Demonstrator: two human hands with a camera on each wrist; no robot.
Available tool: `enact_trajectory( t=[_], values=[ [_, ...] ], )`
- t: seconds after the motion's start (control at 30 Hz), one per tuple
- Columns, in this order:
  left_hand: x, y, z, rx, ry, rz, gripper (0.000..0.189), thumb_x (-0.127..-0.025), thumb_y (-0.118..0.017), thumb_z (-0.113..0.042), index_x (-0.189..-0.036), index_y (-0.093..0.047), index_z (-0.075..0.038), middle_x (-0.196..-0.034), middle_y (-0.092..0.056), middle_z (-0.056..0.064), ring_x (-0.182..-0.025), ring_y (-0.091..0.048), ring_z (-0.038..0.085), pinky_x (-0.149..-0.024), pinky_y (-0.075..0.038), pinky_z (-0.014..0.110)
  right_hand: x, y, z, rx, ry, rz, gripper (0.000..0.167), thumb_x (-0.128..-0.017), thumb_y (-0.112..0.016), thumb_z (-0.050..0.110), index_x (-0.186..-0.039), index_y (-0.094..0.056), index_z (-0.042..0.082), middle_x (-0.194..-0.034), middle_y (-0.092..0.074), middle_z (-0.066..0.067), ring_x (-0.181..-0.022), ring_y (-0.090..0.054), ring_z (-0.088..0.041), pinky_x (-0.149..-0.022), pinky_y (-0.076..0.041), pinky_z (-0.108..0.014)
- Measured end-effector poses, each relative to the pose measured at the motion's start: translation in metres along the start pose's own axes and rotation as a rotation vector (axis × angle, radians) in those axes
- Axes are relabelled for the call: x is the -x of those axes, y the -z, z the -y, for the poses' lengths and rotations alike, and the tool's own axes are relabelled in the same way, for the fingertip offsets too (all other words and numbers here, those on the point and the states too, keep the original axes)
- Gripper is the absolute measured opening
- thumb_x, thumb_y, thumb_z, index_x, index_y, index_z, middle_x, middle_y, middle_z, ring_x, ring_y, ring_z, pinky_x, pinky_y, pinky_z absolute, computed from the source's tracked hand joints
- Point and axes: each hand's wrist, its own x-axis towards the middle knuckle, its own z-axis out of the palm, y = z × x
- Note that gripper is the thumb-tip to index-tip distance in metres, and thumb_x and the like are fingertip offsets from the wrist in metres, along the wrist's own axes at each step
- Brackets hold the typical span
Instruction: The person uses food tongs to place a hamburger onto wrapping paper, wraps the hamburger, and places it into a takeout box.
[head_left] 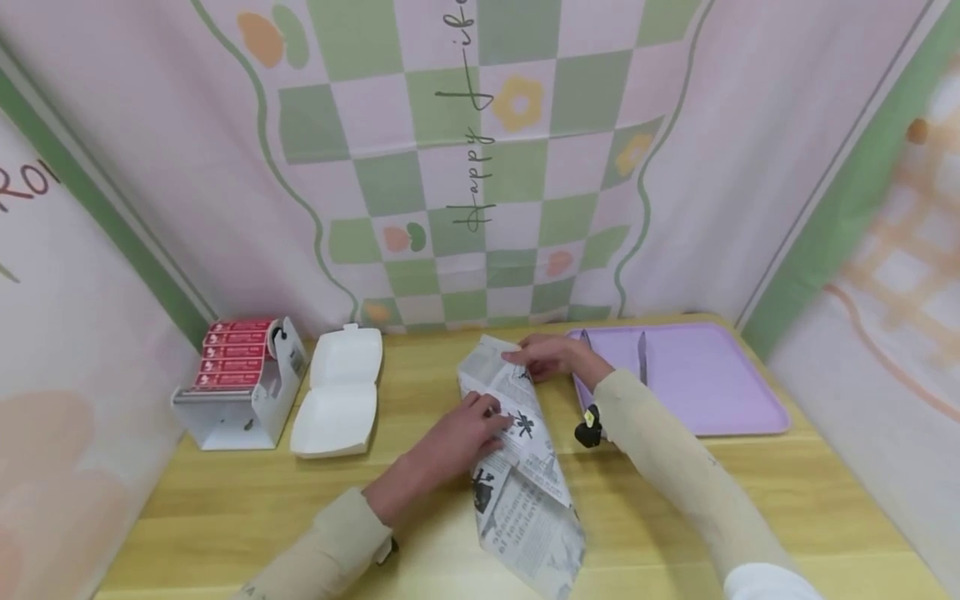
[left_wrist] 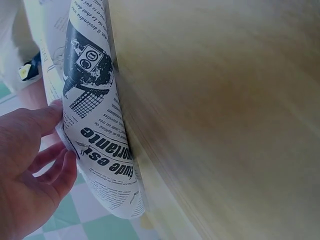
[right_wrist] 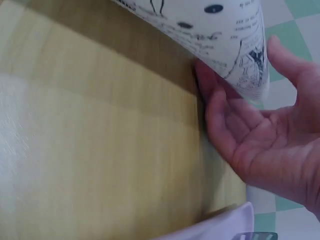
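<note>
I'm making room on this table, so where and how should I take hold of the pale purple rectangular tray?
Grip the pale purple rectangular tray by its raised right rim, probably best from the right: that end is uncovered, while slim dark items lie towards its left end, beside the person's bare right hand.

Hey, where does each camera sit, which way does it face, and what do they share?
Head: on the head, facing forward and down at the paper and table; left hand, right hand and sleeves show.
Left wrist: on that wrist, facing the paper's rolled side; left hand and part of the right arm show.
Right wrist: on that wrist, facing the table and paper's end; right hand shows.
Shared: paper and table in all; purple tray in head and right wrist.
</note>
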Motion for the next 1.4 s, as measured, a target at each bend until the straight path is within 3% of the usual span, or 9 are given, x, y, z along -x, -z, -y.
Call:
enact_trajectory(
  t=[0.13,0.33,0.47,0.67,0.73,0.9,1.0,1.23,1.4],
  values=[
    [0.001,0.001,0.000,0.025,-0.007,0.012,0.037,-0.098,-0.064,-0.027,-0.133,-0.063,-0.015,-0.144,-0.055,0.007,-0.133,-0.051,0.022,-0.113,-0.044,0.034,0.002,-0.006,-0.005,-0.109,0.047,-0.004,0.040,-0.100,-0.059,0.013,-0.132,-0.050,-0.009,-0.103,-0.070,-0.003,-0.092,-0.068,-0.013,-0.089,-0.058,-0.030],
    [0.003,-0.001,0.000,0.047,-0.043,-0.010,0.038,-0.099,-0.061,-0.023,-0.136,-0.059,-0.012,-0.148,-0.053,0.010,-0.139,-0.049,0.026,-0.116,-0.040,0.039,0.004,-0.013,-0.015,-0.150,0.147,-0.190,0.032,-0.096,-0.061,0.003,-0.121,-0.056,-0.017,-0.082,-0.071,0.002,-0.076,-0.067,-0.010,-0.076,-0.059,-0.025],
    [0.004,-0.004,0.000,0.113,-0.017,0.004,0.039,-0.101,-0.058,-0.022,-0.139,-0.057,-0.012,-0.152,-0.049,0.010,-0.144,-0.042,0.029,-0.118,-0.037,0.043,0.007,-0.017,-0.017,-0.141,0.172,-0.264,0.035,-0.097,-0.061,0.008,-0.123,-0.057,-0.016,-0.083,-0.071,-0.002,-0.075,-0.067,-0.009,-0.074,-0.059,-0.024],
    [0.005,-0.008,0.001,0.246,0.061,0.013,0.039,-0.102,-0.057,-0.021,-0.140,-0.056,-0.014,-0.157,-0.042,0.011,-0.150,-0.030,0.032,-0.122,-0.030,0.046,0.021,-0.023,-0.011,0.216,0.271,-0.505,0.049,-0.099,-0.060,0.021,-0.139,-0.049,-0.005,-0.135,-0.057,-0.029,-0.116,-0.063,-0.038,-0.098,-0.054,-0.044],
    [0.006,-0.009,0.001,0.259,0.074,-0.002,0.039,-0.101,-0.058,-0.020,-0.140,-0.057,-0.014,-0.157,-0.040,0.014,-0.150,-0.029,0.036,-0.122,-0.029,0.048,0.038,-0.030,-0.006,0.363,0.325,-0.554,0.051,-0.099,-0.061,0.023,-0.141,-0.048,-0.002,-0.137,-0.056,-0.029,-0.122,-0.059,-0.044,-0.101,-0.051,-0.050],
    [0.007,-0.009,0.001,0.300,0.115,-0.080,0.040,-0.099,-0.060,-0.017,-0.139,-0.058,-0.013,-0.157,-0.039,0.020,-0.148,-0.030,0.043,-0.120,-0.029,0.055,0.095,-0.067,-0.007,0.575,0.485,-0.451,0.065,-0.092,-0.070,0.026,-0.144,-0.043,-0.003,-0.143,-0.049,-0.031,-0.126,-0.052,-0.049,-0.104,-0.045,-0.061],
    [0.009,-0.008,0.002,0.344,0.144,-0.155,0.044,-0.097,-0.059,-0.009,-0.140,-0.055,-0.009,-0.155,-0.040,0.022,-0.145,-0.035,0.042,-0.118,-0.033,0.055,0.118,-0.093,-0.018,0.662,0.506,-0.367,0.084,-0.085,-0.078,0.030,-0.150,-0.034,0.001,-0.152,-0.034,-0.034,-0.137,-0.038,-0.052,-0.110,-0.036,-0.067],
    [0.016,-0.014,0.007,0.592,0.322,-0.297,0.055,-0.088,-0.057,0.012,-0.140,-0.045,0.002,-0.147,-0.044,0.025,-0.129,-0.052,0.039,-0.106,-0.048,0.050,0.128,-0.130,-0.031,0.681,0.429,-0.345,0.119,-0.070,-0.090,0.029,-0.159,-0.013,0.013,-0.162,0.001,-0.034,-0.149,-0.008,-0.054,-0.118,-0.019,-0.068],
    [0.017,-0.018,0.007,0.763,0.471,-0.284,0.048,-0.093,-0.061,0.000,-0.138,-0.045,0.005,-0.137,-0.050,0.029,-0.115,-0.061,0.041,-0.095,-0.055,0.049,0.126,-0.135,-0.035,0.638,0.399,-0.326,0.117,-0.072,-0.082,0.007,-0.161,-0.006,0.017,-0.164,0.008,-0.027,-0.152,-0.001,-0.048,-0.118,-0.018,-0.064]
  ],
)
